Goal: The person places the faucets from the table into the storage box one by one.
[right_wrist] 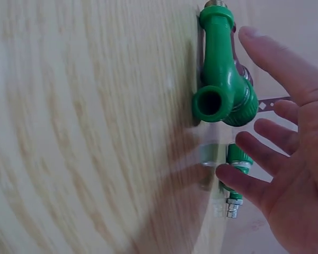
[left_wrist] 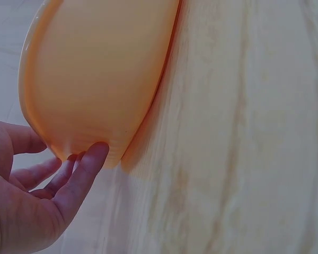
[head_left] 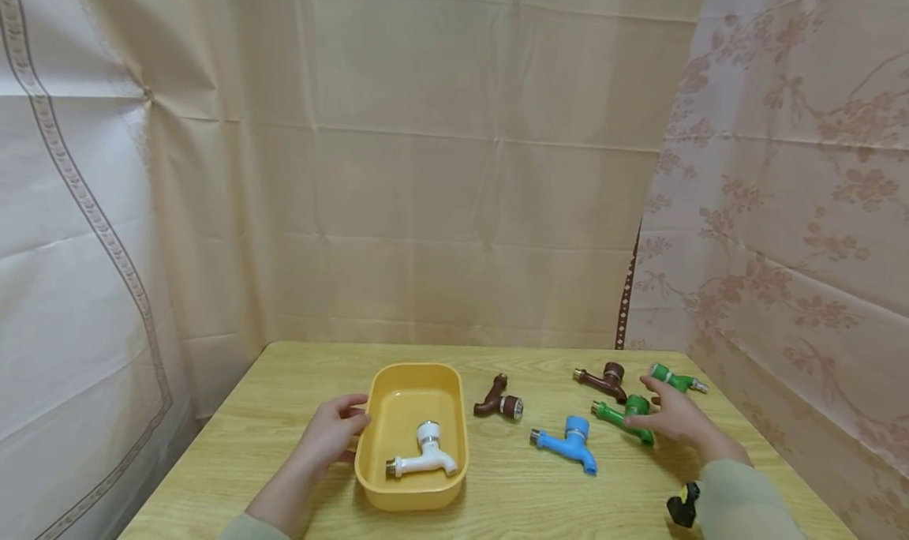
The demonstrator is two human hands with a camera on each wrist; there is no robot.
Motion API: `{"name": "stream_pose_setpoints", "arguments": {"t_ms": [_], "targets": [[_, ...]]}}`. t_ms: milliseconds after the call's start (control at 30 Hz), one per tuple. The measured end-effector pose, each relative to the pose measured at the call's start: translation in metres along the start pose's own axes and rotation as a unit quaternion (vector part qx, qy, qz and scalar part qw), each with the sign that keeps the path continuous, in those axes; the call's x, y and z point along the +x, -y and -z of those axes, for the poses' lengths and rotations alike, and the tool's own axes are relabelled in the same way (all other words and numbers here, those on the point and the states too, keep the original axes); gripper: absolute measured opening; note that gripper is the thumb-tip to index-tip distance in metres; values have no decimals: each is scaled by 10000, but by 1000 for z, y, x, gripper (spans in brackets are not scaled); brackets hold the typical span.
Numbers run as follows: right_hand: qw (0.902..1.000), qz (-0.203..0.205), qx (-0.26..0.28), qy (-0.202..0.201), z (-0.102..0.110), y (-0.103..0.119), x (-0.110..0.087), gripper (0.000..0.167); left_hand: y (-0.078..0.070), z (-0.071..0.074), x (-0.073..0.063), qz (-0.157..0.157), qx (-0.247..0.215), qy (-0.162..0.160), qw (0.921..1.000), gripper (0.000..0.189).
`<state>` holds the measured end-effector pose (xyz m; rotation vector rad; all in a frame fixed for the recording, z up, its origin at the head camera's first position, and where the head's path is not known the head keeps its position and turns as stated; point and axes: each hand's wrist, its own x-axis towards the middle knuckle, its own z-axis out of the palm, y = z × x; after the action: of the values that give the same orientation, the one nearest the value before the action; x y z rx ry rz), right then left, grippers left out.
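My left hand [head_left: 328,436] touches the left side of a yellow plastic basin [head_left: 413,502], its fingertips on the outer wall [left_wrist: 95,90] under the rim in the left wrist view. Inside the basin lies a white faucet [head_left: 426,457] with a metal threaded end. Over the right part of the table, my right hand [head_left: 678,415] has its fingers spread and holds nothing. Just beside its thumb in the head view is a green faucet [head_left: 614,416], also large in the right wrist view. A second green faucet [head_left: 678,380] lies beyond the fingers.
Between basin and right hand lie a blue faucet [head_left: 566,442] and a dark brown faucet [head_left: 490,402]. Another brown faucet [head_left: 604,380] lies farther back. A black faucet-like piece [head_left: 683,507] sits beside the right sleeve. Cloth curtains [head_left: 454,208] surround the wooden table [head_left: 525,500].
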<state>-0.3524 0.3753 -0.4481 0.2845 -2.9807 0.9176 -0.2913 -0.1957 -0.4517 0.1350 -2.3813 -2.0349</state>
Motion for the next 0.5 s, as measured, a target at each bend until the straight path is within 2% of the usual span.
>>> {"name": "stream_pose_setpoints", "arguments": {"t_ms": [333,500], "targets": [[9999,-34,79,62,-9,-2,3,106,2,0,1,9,-50,0,10000,46],[9996,-145,78,241,-11,-5,4,107,2,0,2,-12,-27,21,10000,46]]}}
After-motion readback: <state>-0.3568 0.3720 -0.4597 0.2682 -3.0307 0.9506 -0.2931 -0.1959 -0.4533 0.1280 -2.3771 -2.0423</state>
